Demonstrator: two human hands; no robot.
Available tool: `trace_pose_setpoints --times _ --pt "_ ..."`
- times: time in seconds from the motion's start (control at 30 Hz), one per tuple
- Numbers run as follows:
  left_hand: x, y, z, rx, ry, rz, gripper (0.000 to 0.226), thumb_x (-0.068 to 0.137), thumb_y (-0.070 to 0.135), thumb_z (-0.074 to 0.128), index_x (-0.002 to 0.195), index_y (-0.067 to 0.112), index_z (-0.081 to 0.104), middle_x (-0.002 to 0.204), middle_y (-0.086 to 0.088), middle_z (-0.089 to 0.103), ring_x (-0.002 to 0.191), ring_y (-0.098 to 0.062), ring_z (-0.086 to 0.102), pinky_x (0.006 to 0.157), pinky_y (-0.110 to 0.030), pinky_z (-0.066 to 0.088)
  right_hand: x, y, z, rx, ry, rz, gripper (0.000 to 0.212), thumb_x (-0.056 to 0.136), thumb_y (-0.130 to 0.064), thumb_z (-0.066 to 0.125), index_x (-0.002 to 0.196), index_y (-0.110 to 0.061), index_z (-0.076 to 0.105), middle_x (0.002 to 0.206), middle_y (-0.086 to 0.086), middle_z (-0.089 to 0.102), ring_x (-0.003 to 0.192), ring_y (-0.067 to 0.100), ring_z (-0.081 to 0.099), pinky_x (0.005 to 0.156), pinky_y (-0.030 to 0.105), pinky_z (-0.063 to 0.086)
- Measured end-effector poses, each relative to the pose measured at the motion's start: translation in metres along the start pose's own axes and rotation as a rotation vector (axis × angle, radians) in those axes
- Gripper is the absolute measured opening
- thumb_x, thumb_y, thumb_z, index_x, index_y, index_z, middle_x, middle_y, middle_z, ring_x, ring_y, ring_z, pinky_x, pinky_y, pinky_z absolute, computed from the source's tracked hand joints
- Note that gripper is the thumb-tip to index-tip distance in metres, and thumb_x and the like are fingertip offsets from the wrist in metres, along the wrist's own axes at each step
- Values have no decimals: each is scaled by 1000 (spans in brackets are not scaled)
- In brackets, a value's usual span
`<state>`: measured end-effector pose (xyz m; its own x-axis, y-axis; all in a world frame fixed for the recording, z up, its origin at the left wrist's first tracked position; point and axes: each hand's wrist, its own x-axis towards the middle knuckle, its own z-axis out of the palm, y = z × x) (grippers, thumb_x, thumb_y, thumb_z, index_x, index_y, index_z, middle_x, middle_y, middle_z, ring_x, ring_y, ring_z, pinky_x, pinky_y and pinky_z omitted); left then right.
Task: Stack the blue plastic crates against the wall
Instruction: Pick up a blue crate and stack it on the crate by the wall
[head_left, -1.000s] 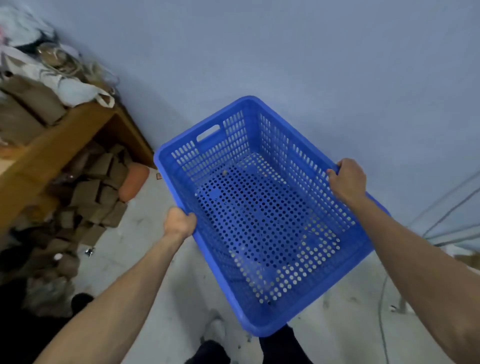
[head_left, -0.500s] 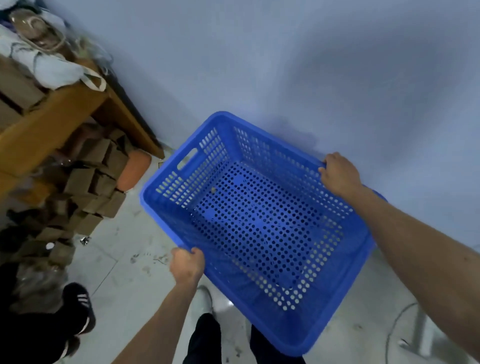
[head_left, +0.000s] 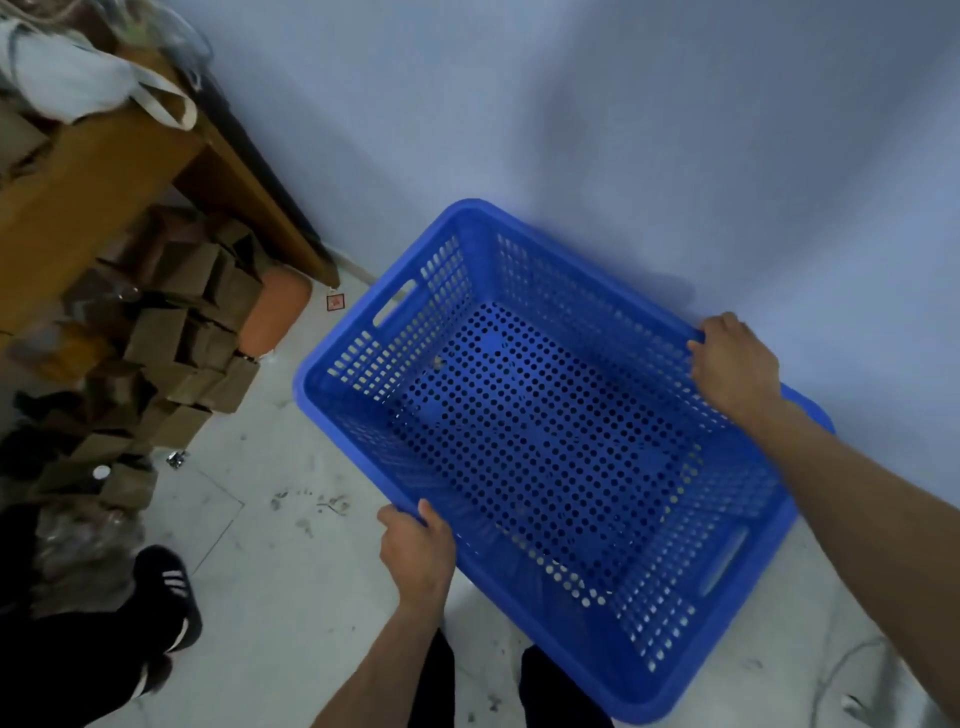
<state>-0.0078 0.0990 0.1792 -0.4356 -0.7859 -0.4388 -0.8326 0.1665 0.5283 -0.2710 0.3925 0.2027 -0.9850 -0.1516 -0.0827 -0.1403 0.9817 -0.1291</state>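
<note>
Blue perforated plastic forms the rectangular crate (head_left: 545, 441), which is held tilted close against the pale wall (head_left: 623, 130) above the floor (head_left: 270, 571). Its near long rim is clamped by the left hand (head_left: 415, 553), fingers curled over, forearm extended. The far rim is gripped by the right hand (head_left: 732, 364), arm outstretched
</note>
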Motion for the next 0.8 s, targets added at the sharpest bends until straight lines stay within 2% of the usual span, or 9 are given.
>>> trace_pose_setpoints --times 0.13,0.27,0.4,0.47,0.53,0.63,0.73,0.8 --pt "8 -4 10 -39 -7 -30 32 102 24 48 117 -4 43 80 -4 52 69 -25 50 64 -33 39 9 -5 11 -10 -1 -16 23 99 -16 48 106 3 56 109 22 55 93 38 55 65 42 45" --pt "8 -8 19 -71 -31 -66 30 102 24 47 116 -1 41 74 2 49 61 -14 47 53 -30 36 16 -9 20 -34 -1 -11 23 100 -15 47 108 4 56 110 23 55 92 38 55 67 43 44" --pt "8 -8 22 -136 -34 -115 21 103 28 43 110 9 38 77 4 49 65 -15 50 61 -32 40 26 -18 24 -31 22 -17 20 98 -9 47 110 4 56 110 25 55 94 39 53 76 47 45" --pt "8 -8 26 -157 -29 -138 20 104 30 41 107 11 36 77 4 49 66 -13 50 59 -32 38 31 -24 26 -18 25 28 19 94 -5 50 111 3 54 111 25 54 96 39 51 78 46 44" --pt "10 -6 30 -169 -33 -162 20 104 31 40 107 12 36 78 3 48 66 -12 49 56 -31 36 37 -28 28 8 -10 54 27 90 -1 52 117 3 50 115 25 51 99 40 50 81 47 44" --pt "18 0 33 -178 -86 -180 22 104 33 40 107 10 39 84 -1 51 70 -15 52 54 -30 40 41 -26 27 36 -180 80 46 92 -9 52 134 -1 37 131 24 43 113 41 46 90 49 44" --pt "21 11 37 -219 -184 -204 20 104 30 39 109 11 39 91 -5 54 83 -28 62 73 -47 58 30 -24 27 39 -311 62 59 96 -14 48 148 -6 22 151 19 28 131 40 35 103 49 39" --pt "18 18 36 -254 -246 -241 21 104 29 39 113 10 40 99 -8 56 93 -33 64 83 -54 59 13 -32 26 80 -363 35 62 98 -17 46 151 -9 16 158 15 20 138 37 28 109 50 34"
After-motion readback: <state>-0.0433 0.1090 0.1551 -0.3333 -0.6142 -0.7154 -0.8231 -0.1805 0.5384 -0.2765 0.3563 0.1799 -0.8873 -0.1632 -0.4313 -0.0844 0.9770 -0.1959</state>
